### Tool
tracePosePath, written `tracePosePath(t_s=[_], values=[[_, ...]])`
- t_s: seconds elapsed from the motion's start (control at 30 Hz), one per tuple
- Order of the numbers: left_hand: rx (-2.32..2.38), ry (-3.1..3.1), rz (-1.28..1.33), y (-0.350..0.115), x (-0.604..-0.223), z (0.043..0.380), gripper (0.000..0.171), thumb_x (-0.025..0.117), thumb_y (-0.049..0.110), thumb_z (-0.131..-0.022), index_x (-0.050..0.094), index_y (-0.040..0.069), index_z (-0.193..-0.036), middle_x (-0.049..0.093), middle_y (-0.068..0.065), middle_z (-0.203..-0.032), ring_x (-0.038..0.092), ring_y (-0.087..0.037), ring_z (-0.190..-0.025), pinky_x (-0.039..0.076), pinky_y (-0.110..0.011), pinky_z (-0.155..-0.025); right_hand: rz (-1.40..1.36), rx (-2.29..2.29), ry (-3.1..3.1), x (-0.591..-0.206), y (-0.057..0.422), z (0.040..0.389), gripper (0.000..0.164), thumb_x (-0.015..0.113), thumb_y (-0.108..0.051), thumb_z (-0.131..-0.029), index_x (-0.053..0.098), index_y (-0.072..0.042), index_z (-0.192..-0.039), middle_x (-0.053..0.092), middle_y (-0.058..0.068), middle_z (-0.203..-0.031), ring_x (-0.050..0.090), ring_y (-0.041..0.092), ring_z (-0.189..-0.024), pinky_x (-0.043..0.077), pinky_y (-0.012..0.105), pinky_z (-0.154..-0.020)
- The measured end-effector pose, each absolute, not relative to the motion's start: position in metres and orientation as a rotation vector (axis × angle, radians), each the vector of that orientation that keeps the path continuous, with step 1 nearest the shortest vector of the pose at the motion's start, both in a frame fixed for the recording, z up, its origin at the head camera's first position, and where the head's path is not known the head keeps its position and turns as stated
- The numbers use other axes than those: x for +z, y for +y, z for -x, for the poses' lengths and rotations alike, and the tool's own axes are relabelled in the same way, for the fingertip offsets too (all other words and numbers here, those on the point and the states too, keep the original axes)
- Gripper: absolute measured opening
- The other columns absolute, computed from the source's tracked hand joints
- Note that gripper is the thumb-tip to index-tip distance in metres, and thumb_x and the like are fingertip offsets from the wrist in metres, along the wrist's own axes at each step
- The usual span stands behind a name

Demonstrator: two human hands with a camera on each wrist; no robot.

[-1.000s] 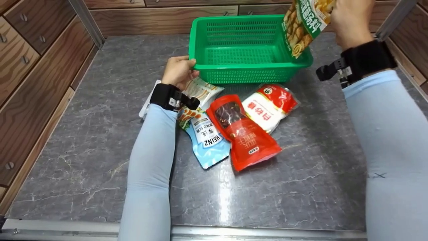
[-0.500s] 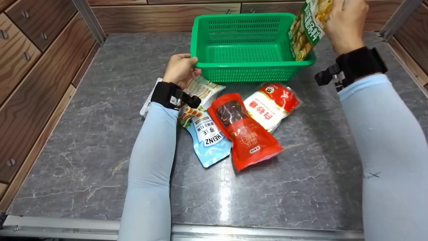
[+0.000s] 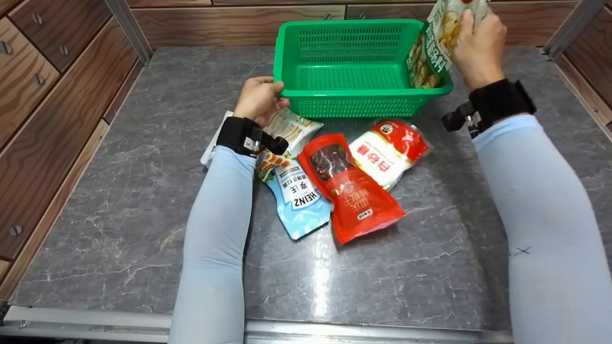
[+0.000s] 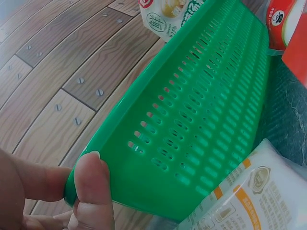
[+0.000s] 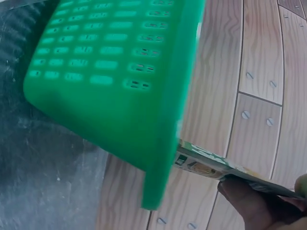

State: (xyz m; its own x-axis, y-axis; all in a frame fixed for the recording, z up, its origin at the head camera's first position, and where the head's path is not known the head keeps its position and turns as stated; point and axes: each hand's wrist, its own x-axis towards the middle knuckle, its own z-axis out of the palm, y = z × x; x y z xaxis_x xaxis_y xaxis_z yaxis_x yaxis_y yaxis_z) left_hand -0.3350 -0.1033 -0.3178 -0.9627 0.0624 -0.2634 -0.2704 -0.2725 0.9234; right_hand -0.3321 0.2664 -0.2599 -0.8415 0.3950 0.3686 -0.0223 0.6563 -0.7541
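Observation:
A green plastic basket (image 3: 354, 102) with slotted sides stands at the back of the table. My left hand (image 3: 258, 99) pinches its left front corner, the thumb over the rim (image 4: 91, 158) in the left wrist view. High at the right, my right hand (image 3: 480, 50) grips a soup-seasoning packet (image 3: 437, 48) printed with mushrooms. The packet's lower end is inside the basket's right end, and its upper part leans out over the rim. In the right wrist view the packet (image 5: 206, 163) shows edge-on beyond the basket rim, between thumb and fingers.
In front of the basket lie a red pouch of dried chillies (image 3: 351, 191), a blue Heinz pouch (image 3: 301, 200), a white and red sugar bag (image 3: 387, 150) and a pale packet (image 3: 294, 126) partly under the left wrist. Wood-patterned panels (image 3: 239, 28) border the table.
My right hand has moved left and lower, bringing the packet's bottom down into the basket's right end. The left hand keeps its hold on the corner, and the pouches lie as before.

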Motion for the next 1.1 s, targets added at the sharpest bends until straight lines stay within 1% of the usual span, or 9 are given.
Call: tracePosePath(t_s=[0.1, 0.17, 0.23, 0.37, 0.63, 0.77, 0.9, 1.0, 1.1], values=[[2.340, 1.743, 0.262, -0.102, -0.318, 0.336, 0.036, 0.051, 0.000, -0.090, 0.044, -0.007, -0.124, 0.050, -0.020, -0.104, 0.049, -0.018, -0.053, 0.049, -0.023, -0.048, 0.317, 1.097, -2.371, -0.267, 0.269, 0.332, 0.035, 0.037, -0.039, -0.095, 0.058, -0.015, -0.109, 0.055, -0.001, -0.090, 0.052, 0.012, -0.082, 0.037, 0.023, -0.075], [2.348, 1.736, 0.264, -0.101, -0.318, 0.337, 0.036, 0.050, -0.002, -0.090, 0.043, -0.007, -0.124, 0.049, -0.022, -0.109, 0.049, -0.018, -0.053, 0.049, -0.023, -0.047, 0.332, 1.132, -2.370, -0.270, 0.271, 0.333, 0.039, 0.037, -0.040, -0.095, 0.057, -0.013, -0.114, 0.056, 0.001, -0.095, 0.052, 0.013, -0.086, 0.038, 0.023, -0.077], [2.353, 1.730, 0.267, -0.101, -0.317, 0.336, 0.036, 0.050, -0.003, -0.089, 0.042, -0.007, -0.124, 0.047, -0.024, -0.113, 0.049, -0.018, -0.053, 0.049, -0.024, -0.047, 0.344, 1.173, -2.372, -0.273, 0.273, 0.334, 0.039, 0.039, -0.040, -0.095, 0.057, -0.012, -0.115, 0.056, 0.000, -0.094, 0.052, 0.011, -0.084, 0.038, 0.022, -0.075], [2.354, 1.726, 0.274, -0.101, -0.317, 0.335, 0.036, 0.050, -0.004, -0.089, 0.041, -0.005, -0.123, 0.049, -0.022, -0.107, 0.050, -0.018, -0.053, 0.050, -0.024, -0.047, 0.371, 1.300, -2.364, -0.276, 0.276, 0.337, 0.035, 0.042, -0.039, -0.094, 0.056, -0.012, -0.111, 0.051, -0.007, -0.085, 0.049, 0.006, -0.077, 0.038, 0.020, -0.070], [2.336, 1.744, 0.275, -0.100, -0.317, 0.333, 0.043, 0.052, -0.001, -0.089, 0.037, -0.002, -0.130, 0.050, -0.016, -0.096, 0.049, -0.018, -0.051, 0.050, -0.023, -0.047, 0.392, 1.423, -2.352, -0.281, 0.279, 0.338, 0.038, 0.043, -0.039, -0.093, 0.053, -0.008, -0.114, 0.051, -0.005, -0.087, 0.050, 0.006, -0.075, 0.041, 0.021, -0.068], [2.327, 1.742, 0.285, -0.100, -0.316, 0.333, 0.046, 0.052, 0.000, -0.089, 0.035, 0.000, -0.132, 0.049, -0.015, -0.097, 0.049, -0.018, -0.053, 0.050, -0.023, -0.048, 0.435, 1.570, -2.306, -0.282, 0.280, 0.340, 0.044, 0.045, -0.041, -0.092, 0.050, -0.008, -0.121, 0.055, -0.002, -0.098, 0.053, 0.007, -0.082, 0.044, 0.023, -0.076], [2.321, 1.742, 0.286, -0.100, -0.316, 0.334, 0.044, 0.052, 0.000, -0.089, 0.036, 0.000, -0.130, 0.049, -0.018, -0.107, 0.049, -0.018, -0.054, 0.050, -0.023, -0.049, 0.463, 1.683, -2.246, -0.284, 0.281, 0.341, 0.048, 0.049, -0.042, -0.090, 0.048, -0.008, -0.124, 0.056, 0.002, -0.109, 0.055, 0.010, -0.091, 0.044, 0.026, -0.085], [2.324, 1.736, 0.287, -0.100, -0.317, 0.335, 0.042, 0.051, 0.000, -0.090, 0.037, -0.001, -0.129, 0.047, -0.022, -0.115, 0.049, -0.019, -0.054, 0.050, -0.023, -0.049, 0.440, 1.728, -2.208, -0.287, 0.280, 0.340, 0.050, 0.053, -0.042, -0.088, 0.048, -0.007, -0.124, 0.055, 0.004, -0.112, 0.055, 0.011, -0.095, 0.043, 0.027, -0.088], [2.319, 1.735, 0.285, -0.101, -0.318, 0.335, 0.043, 0.051, 0.000, -0.090, 0.036, 0.000, -0.131, 0.046, -0.022, -0.116, 0.050, -0.019, -0.054, 0.050, -0.024, -0.049, 0.382, 1.775, -2.160, -0.291, 0.279, 0.339, 0.049, 0.055, -0.040, -0.087, 0.050, -0.007, -0.123, 0.056, 0.005, -0.113, 0.055, 0.014, -0.101, 0.043, 0.028, -0.090]])
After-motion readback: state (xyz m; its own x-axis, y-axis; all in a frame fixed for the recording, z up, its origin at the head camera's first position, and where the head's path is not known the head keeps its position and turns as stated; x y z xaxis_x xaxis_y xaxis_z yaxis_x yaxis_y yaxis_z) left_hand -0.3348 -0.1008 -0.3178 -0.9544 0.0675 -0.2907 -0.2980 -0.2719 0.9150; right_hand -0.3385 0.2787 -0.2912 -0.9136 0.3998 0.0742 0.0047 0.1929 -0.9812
